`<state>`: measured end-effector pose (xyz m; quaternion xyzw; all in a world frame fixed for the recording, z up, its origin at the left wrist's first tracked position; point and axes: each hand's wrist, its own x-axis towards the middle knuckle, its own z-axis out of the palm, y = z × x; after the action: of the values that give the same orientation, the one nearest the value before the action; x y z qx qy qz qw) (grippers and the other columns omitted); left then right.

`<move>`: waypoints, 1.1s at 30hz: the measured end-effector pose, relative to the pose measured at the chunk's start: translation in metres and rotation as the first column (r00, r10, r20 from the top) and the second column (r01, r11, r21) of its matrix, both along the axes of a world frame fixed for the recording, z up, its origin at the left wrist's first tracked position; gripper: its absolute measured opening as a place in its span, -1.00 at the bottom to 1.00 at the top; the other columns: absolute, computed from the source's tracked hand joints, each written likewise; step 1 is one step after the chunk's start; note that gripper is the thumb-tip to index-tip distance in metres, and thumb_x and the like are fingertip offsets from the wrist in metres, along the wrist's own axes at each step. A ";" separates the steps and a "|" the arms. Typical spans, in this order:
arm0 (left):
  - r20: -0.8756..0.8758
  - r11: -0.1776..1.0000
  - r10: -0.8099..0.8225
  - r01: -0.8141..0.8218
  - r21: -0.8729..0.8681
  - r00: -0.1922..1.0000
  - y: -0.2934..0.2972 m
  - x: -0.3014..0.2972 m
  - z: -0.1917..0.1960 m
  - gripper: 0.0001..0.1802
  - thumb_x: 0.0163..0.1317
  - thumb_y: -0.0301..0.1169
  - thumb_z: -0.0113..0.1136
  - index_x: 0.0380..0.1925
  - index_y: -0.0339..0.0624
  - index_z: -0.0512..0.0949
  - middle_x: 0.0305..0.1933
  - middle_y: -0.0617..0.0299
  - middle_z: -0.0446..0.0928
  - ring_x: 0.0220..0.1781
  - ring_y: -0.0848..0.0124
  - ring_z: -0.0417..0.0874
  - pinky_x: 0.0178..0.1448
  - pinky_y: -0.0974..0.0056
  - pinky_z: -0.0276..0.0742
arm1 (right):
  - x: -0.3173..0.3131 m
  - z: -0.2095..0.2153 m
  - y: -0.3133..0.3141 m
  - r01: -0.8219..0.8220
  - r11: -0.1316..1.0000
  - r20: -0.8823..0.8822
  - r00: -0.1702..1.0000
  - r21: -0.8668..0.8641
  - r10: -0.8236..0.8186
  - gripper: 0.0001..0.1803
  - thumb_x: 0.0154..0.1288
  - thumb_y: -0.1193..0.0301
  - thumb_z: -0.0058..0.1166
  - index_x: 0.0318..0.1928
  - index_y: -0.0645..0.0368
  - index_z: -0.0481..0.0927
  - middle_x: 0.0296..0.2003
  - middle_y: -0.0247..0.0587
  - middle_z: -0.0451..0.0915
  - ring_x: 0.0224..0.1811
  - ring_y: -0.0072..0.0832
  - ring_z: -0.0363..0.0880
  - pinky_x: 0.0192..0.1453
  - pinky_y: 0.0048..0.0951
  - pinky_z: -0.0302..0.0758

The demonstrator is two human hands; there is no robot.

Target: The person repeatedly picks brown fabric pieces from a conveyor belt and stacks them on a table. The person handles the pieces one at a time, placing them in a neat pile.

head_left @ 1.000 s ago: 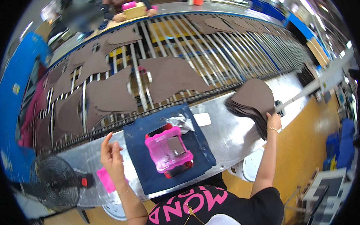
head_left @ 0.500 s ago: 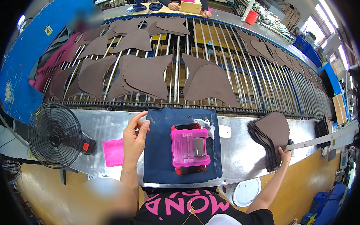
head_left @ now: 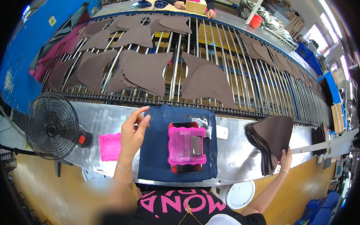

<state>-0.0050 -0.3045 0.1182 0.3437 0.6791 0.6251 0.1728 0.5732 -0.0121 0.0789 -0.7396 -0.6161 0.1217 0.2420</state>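
My left hand (head_left: 131, 134) had drifted onto the blue mat's (head_left: 158, 161) edge, fingers loosely spread. My right hand (head_left: 284, 161) pinched the brown pieces (head_left: 270, 143); they looked light and floppy, best gripped by the stack's lower edge.

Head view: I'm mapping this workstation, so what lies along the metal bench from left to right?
Black fan → pink pad → left hand → navy cloth → pink jig → small white block → stack of brown cut pieces → right hand.
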 end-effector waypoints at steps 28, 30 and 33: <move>-0.127 0.993 0.097 -0.105 -0.058 0.987 -0.095 -0.035 0.075 -0.92 0.21 -0.57 0.19 -0.31 -0.37 0.55 -0.49 0.27 0.51 -0.52 0.59 0.57 -0.49 0.52 0.43 | -0.349 0.049 -0.148 -0.890 0.241 -0.001 0.261 0.386 0.965 -0.89 0.11 0.53 0.21 -0.30 0.16 0.67 -0.46 -0.21 0.65 -0.34 -0.27 0.61 -0.07 -0.26 0.43; -0.052 0.994 0.047 -0.052 -0.093 0.998 -0.086 -0.028 0.065 -0.94 0.21 -0.60 0.15 -0.34 -0.41 0.52 -0.53 0.28 0.47 -0.55 0.59 0.56 -0.51 0.49 0.42 | -0.332 0.050 -0.137 -0.910 0.139 0.085 0.186 0.391 0.979 -0.79 -0.02 0.56 0.22 -0.30 0.12 0.58 -0.44 -0.31 0.65 -0.30 -0.40 0.62 0.01 -0.24 0.30; -0.013 0.969 -0.097 0.092 -0.230 0.995 -0.069 -0.014 0.052 -0.94 0.20 -0.63 0.11 -0.34 -0.45 0.51 -0.52 0.23 0.47 -0.61 0.54 0.58 -0.55 0.44 0.43 | -0.314 0.059 -0.137 -0.878 0.171 0.079 0.229 0.446 0.970 -0.77 0.00 0.58 0.21 -0.28 0.07 0.58 -0.38 -0.34 0.68 -0.36 -0.46 0.64 -0.04 -0.34 0.28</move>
<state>-0.0192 -0.3739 0.1701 0.3611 0.7316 0.5294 0.2326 0.2588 -0.1490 0.1377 -0.1206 -0.9156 0.1973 0.3291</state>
